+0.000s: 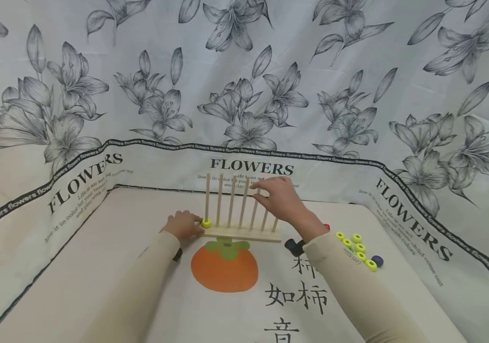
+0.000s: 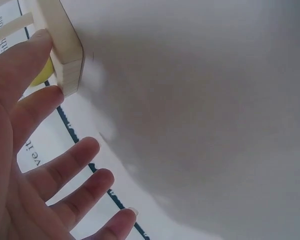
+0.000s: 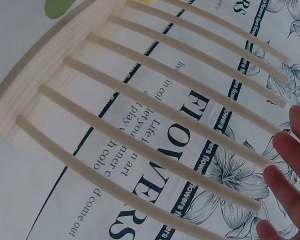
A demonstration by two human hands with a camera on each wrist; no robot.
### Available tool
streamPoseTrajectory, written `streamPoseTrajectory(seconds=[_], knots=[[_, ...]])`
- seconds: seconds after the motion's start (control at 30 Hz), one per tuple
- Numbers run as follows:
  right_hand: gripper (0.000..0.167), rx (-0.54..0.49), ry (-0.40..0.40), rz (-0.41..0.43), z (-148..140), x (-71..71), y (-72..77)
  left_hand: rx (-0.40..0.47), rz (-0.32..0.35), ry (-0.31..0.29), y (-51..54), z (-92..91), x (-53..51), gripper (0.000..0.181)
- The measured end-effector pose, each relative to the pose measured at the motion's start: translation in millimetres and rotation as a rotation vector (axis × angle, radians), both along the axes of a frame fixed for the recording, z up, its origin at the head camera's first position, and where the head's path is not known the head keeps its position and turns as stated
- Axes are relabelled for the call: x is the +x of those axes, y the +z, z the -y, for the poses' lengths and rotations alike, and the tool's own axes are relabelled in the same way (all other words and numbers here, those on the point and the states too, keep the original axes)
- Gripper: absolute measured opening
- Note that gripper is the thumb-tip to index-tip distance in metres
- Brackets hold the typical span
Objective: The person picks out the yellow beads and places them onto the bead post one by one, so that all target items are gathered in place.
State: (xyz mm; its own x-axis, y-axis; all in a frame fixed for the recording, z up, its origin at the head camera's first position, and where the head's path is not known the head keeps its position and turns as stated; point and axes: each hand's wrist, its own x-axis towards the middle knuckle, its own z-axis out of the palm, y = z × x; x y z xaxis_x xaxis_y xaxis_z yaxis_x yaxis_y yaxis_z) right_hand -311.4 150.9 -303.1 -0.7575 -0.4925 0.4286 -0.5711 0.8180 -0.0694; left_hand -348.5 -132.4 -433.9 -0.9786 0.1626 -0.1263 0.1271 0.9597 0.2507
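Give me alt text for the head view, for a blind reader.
A person's left hand holds the left end of a wooden rack with seven upright pegs, beside a yellow ring on the leftmost peg; their right hand is at the peg tops. More yellow rings lie on the table to the right.

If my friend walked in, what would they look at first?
Probably the big orange fruit picture on the tabletop, in front of the wooden peg rack. Next, the yellow rings clustered right of the rack, and the lone yellow ring at its leftmost peg, beside the left hand.
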Motion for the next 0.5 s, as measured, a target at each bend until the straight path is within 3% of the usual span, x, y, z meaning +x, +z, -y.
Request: streamPoseTrajectory(seconds=[0.5], knots=[[0.026,0.011,-0.011,0.015,-47.3,5.9,-7.3,0.003,0.004,-0.014,4.3,-1.0,0.3,0.05]])
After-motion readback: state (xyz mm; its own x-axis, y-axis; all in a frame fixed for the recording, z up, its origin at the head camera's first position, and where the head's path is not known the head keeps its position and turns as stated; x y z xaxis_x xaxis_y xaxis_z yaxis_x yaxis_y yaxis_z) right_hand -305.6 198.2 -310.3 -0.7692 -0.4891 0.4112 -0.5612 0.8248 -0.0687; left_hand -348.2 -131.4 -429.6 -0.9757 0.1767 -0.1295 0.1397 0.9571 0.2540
